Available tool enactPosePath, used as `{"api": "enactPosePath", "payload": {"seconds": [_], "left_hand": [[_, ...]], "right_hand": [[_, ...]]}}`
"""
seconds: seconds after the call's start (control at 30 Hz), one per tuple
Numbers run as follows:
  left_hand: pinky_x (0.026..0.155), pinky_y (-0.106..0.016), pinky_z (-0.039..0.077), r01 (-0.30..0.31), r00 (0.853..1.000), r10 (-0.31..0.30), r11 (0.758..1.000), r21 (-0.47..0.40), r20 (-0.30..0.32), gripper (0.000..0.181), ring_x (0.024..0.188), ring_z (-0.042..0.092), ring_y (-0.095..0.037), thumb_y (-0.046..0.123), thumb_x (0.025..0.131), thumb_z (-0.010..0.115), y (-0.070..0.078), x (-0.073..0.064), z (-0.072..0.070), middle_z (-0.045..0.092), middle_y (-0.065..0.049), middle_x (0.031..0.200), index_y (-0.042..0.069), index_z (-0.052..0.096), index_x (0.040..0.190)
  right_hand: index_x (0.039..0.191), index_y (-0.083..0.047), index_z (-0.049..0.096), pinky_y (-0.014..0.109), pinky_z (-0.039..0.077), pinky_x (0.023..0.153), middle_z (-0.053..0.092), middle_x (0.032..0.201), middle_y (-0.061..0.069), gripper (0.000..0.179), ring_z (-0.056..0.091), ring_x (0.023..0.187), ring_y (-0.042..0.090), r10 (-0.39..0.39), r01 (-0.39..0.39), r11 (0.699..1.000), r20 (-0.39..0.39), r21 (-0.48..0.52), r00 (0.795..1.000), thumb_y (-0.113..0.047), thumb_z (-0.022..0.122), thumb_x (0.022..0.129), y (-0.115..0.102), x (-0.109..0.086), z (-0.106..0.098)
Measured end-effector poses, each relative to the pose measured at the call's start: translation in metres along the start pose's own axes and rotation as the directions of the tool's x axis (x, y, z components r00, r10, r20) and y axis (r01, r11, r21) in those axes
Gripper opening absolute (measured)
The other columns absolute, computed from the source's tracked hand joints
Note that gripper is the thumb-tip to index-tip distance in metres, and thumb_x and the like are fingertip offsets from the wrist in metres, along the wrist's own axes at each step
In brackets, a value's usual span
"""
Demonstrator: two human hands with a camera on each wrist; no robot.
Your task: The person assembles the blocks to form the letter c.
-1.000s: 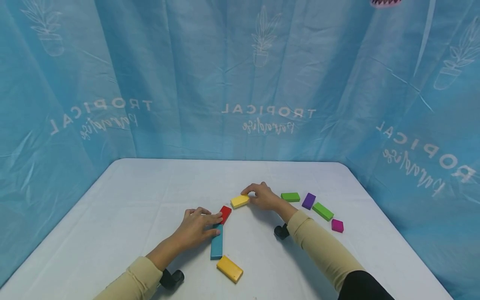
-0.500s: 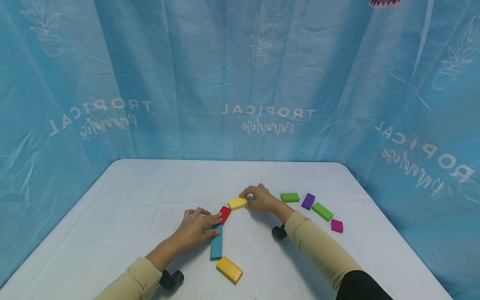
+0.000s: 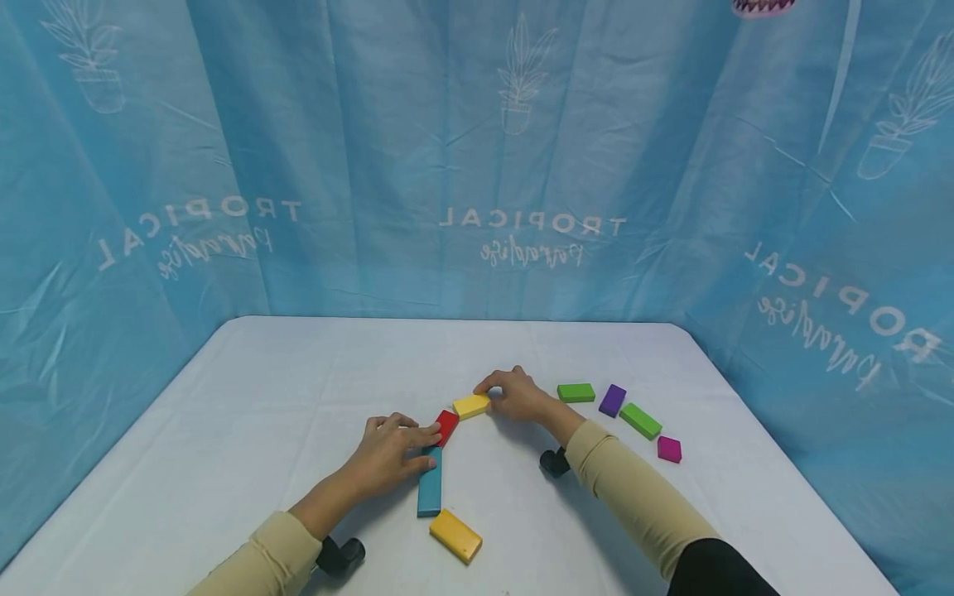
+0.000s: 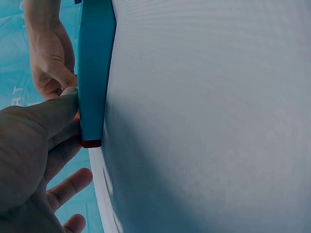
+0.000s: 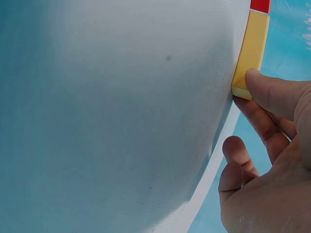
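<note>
In the head view my left hand [image 3: 395, 451] lies over the joint of two flat blocks, a red block [image 3: 446, 425] and a longer blue block [image 3: 430, 490]. Its index finger touches the red one and its thumb the blue one, with the other fingers spread. My right hand [image 3: 519, 396] pinches the right end of a yellow block [image 3: 470, 406] between thumb and fingers. That yellow block's other end meets the red one, as the right wrist view also shows. Together blue, red and yellow form a bent line. A second yellow block [image 3: 456, 535] lies near the blue block's front end.
To the right lie several loose blocks: a green block [image 3: 576, 393], a purple block [image 3: 613, 401], another green block [image 3: 641, 420] and a magenta block [image 3: 669, 449]. The white table [image 3: 313, 364] ends at a blue printed curtain [image 3: 387, 165] behind and at both sides.
My right hand has slid the yellow block slightly left and toward me, closing the small gap to the red block. The left hand has stayed put.
</note>
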State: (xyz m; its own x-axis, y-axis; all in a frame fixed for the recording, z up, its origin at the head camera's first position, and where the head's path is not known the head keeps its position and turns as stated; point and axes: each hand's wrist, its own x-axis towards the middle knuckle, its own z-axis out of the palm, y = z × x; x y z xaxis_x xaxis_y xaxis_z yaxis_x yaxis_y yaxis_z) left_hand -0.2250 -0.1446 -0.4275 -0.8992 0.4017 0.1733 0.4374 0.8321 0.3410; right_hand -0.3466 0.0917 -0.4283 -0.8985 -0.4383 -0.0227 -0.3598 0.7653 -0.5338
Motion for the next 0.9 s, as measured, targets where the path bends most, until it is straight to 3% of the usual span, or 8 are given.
{"api": "enactPosePath", "payload": {"seconds": [0.9], "left_hand": [[0.095, -0.055, 0.028, -0.002, 1.000, 0.002, 1.000, 0.010, -0.010, 0.043, 0.113, 0.048, -0.022, 0.030, 0.082, 0.077, -0.0006, -0.0006, 0.0006, 0.061, 0.004, 0.129, 0.016, 0.068, 0.123]], "right_hand": [[0.114, -0.023, 0.071, 0.039, 0.040, 0.083, 0.063, 0.119, -0.004, 0.031, 0.042, 0.099, 0.019, -0.024, 0.024, 1.000, 0.001, -0.013, 1.000, -0.009, 0.068, 0.086, 0.0042, 0.0023, 0.0016]]}}
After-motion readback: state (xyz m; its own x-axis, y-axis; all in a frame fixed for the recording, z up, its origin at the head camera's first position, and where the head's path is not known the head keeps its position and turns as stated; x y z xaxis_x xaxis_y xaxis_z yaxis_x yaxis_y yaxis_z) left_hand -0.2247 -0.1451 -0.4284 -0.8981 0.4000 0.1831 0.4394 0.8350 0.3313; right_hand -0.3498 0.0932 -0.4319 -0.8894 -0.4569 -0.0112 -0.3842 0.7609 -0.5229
